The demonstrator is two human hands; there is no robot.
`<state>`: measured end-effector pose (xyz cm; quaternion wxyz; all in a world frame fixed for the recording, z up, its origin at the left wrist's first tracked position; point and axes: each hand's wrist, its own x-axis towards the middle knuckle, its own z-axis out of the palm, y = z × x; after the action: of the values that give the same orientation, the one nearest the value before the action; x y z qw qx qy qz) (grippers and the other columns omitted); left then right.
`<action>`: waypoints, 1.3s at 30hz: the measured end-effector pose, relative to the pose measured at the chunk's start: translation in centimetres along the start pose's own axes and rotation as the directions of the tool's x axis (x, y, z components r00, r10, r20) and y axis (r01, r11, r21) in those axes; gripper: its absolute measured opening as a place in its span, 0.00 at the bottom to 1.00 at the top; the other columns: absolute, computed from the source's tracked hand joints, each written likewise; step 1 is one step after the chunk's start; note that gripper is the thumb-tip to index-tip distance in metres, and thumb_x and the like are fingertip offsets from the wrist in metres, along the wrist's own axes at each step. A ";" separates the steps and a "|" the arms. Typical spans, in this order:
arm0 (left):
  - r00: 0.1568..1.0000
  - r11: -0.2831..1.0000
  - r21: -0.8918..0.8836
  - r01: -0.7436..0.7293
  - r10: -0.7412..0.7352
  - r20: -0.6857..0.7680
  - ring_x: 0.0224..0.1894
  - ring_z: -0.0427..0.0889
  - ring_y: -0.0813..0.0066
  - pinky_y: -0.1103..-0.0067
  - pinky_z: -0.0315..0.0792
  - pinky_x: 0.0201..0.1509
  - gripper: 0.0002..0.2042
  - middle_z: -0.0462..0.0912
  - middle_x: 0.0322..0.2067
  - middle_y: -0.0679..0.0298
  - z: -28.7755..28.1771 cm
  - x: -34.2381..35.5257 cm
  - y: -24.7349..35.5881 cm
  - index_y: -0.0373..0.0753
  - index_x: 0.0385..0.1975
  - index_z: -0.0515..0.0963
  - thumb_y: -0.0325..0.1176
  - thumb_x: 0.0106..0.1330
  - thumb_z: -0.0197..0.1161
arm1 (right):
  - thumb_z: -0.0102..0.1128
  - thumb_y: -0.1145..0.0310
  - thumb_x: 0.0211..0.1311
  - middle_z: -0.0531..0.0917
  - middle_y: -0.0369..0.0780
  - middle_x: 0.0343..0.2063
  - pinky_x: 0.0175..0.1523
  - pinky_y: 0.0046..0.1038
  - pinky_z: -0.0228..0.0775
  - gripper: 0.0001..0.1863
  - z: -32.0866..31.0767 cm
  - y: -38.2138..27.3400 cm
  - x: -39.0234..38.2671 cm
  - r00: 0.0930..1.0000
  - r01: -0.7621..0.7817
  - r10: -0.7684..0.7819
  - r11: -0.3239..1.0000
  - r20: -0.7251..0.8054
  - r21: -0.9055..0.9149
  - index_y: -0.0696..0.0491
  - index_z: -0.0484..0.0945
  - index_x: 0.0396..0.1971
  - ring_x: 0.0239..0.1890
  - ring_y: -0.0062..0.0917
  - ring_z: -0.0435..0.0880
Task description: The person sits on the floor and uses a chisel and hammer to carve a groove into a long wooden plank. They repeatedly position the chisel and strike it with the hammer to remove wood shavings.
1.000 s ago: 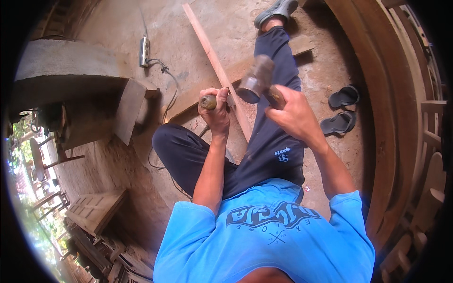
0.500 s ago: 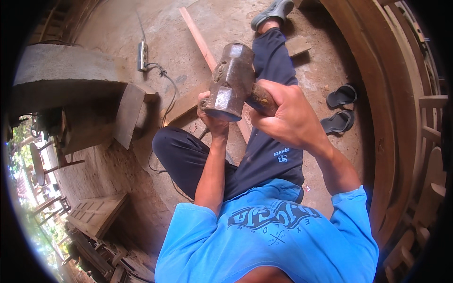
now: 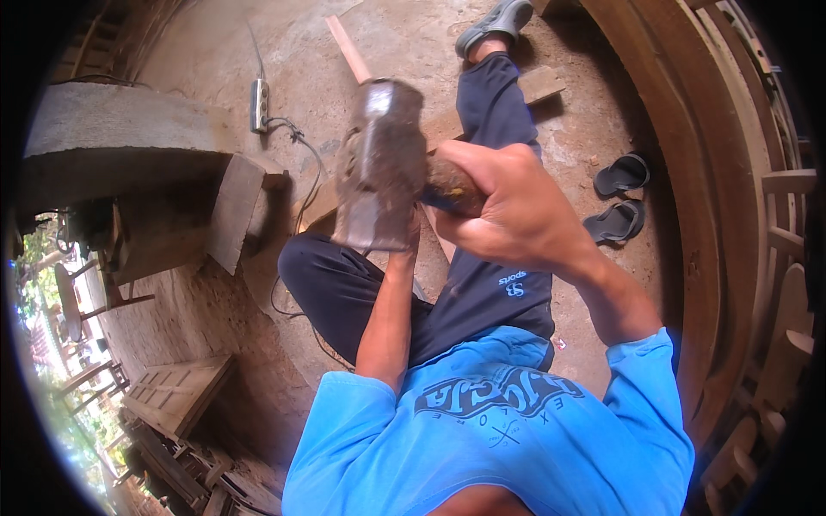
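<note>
Two hands are at work above the person's bent legs. Right hand (image 3: 516, 211) is wrapped tight round the wooden handle of a heavy hammer (image 3: 379, 163), fingers closed fully on it. That hammer is raised close to the camera, its dark metal head blurred and tilted, covering most of the left hand. Only the left forearm and wrist show below the hammer head, so I cannot tell how that hand's fingers stand or what they hold. Behind the hammer a wooden plank (image 3: 348, 47) lies on the dirt floor (image 3: 387, 26). Left of the hammer lies a power strip (image 3: 259, 105); right of it, near the curved wooden frame (image 3: 680, 189), a pair of sandals (image 3: 618, 199).
</note>
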<state>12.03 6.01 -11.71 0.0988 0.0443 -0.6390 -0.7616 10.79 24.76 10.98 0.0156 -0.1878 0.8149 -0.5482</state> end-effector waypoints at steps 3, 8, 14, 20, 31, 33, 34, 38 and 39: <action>0.989 0.895 -0.422 0.146 -0.138 0.050 0.57 0.79 0.73 0.70 0.71 0.65 0.12 0.84 0.49 0.65 0.0 -0.6 -0.3 0.35 0.47 0.81 0.32 0.68 0.70 | 0.69 0.73 0.50 0.81 0.48 0.22 0.32 0.37 0.73 0.12 0.9 0.9 0.6 0.995 0.045 -0.036 0.994 0.088 -0.104 0.58 0.81 0.36 0.24 0.40 0.82; 0.936 0.876 0.348 -0.335 0.268 0.228 0.53 0.79 0.71 0.69 0.71 0.62 0.10 0.82 0.49 0.62 -1.2 0.6 -2.8 0.34 0.48 0.80 0.31 0.73 0.62 | 0.68 0.68 0.53 0.86 0.49 0.26 0.38 0.45 0.78 0.11 3.0 4.4 2.2 0.925 -0.039 0.245 0.822 0.291 -0.568 0.54 0.83 0.36 0.32 0.48 0.87; 0.841 0.662 0.557 -0.502 0.223 0.493 0.47 0.83 0.68 0.69 0.76 0.55 0.13 0.84 0.42 0.64 -2.8 3.1 -4.2 0.36 0.50 0.79 0.22 0.66 0.64 | 0.68 0.66 0.55 0.85 0.48 0.23 0.37 0.44 0.78 0.09 1.9 4.1 1.5 0.975 -0.001 0.101 0.893 0.199 -0.450 0.53 0.82 0.34 0.31 0.46 0.87; 0.963 0.990 0.139 -0.022 -0.016 0.268 0.45 0.83 0.71 0.72 0.76 0.50 0.10 0.83 0.41 0.66 -1.8 3.8 -2.9 0.37 0.47 0.80 0.23 0.67 0.64 | 0.70 0.71 0.49 0.84 0.46 0.23 0.33 0.39 0.77 0.12 -1.3 -2.8 2.7 0.980 0.198 -0.198 0.967 0.018 -0.160 0.54 0.80 0.34 0.27 0.41 0.87; 0.938 0.927 -0.180 0.329 -0.299 0.175 0.40 0.82 0.76 0.77 0.76 0.40 0.05 0.82 0.37 0.70 -0.2 3.1 -0.5 0.38 0.40 0.80 0.24 0.66 0.65 | 0.68 0.65 0.53 0.85 0.55 0.27 0.40 0.52 0.80 0.13 3.8 5.9 1.7 0.974 -0.108 0.198 0.831 0.108 -0.546 0.56 0.82 0.36 0.32 0.53 0.88; 0.973 0.986 -0.068 0.153 -0.138 0.187 0.31 0.79 0.83 0.79 0.72 0.30 0.02 0.79 0.28 0.74 0.6 4.5 0.5 0.40 0.35 0.80 0.24 0.66 0.65 | 0.67 0.66 0.53 0.85 0.55 0.27 0.38 0.50 0.80 0.11 2.9 4.4 2.3 0.991 -0.048 0.093 0.916 0.094 -0.398 0.57 0.81 0.34 0.32 0.53 0.88; 0.971 0.975 -0.136 0.178 -0.152 0.184 0.28 0.78 0.84 0.80 0.71 0.28 0.02 0.78 0.26 0.75 0.6 4.6 0.8 0.40 0.35 0.80 0.24 0.67 0.64 | 0.66 0.67 0.53 0.85 0.55 0.26 0.37 0.49 0.80 0.11 2.4 2.8 2.3 0.993 -0.056 0.090 0.936 0.081 -0.346 0.57 0.81 0.33 0.31 0.53 0.87; 0.962 0.998 0.044 0.052 -0.062 0.265 0.29 0.78 0.84 0.81 0.72 0.28 0.05 0.82 0.32 0.71 1.0 5.4 0.7 0.36 0.42 0.81 0.27 0.70 0.62 | 0.64 0.69 0.51 0.84 0.53 0.23 0.35 0.46 0.79 0.09 -1.9 -5.5 3.6 0.986 0.145 -0.152 0.984 -0.065 -0.100 0.58 0.78 0.29 0.29 0.50 0.87; 0.979 0.992 0.113 -0.048 0.024 0.200 0.32 0.80 0.82 0.81 0.74 0.30 0.06 0.83 0.35 0.69 1.0 5.5 0.4 0.35 0.44 0.80 0.27 0.71 0.61 | 0.65 0.70 0.51 0.83 0.53 0.23 0.34 0.45 0.79 0.09 -2.8 -7.2 3.8 0.967 0.217 -0.226 0.973 -0.116 -0.083 0.58 0.78 0.29 0.29 0.50 0.87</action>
<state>6.48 5.80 -10.80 0.0456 -0.0378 -0.6900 -0.7214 8.64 23.64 19.22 -0.1031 -0.2435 0.8067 -0.5285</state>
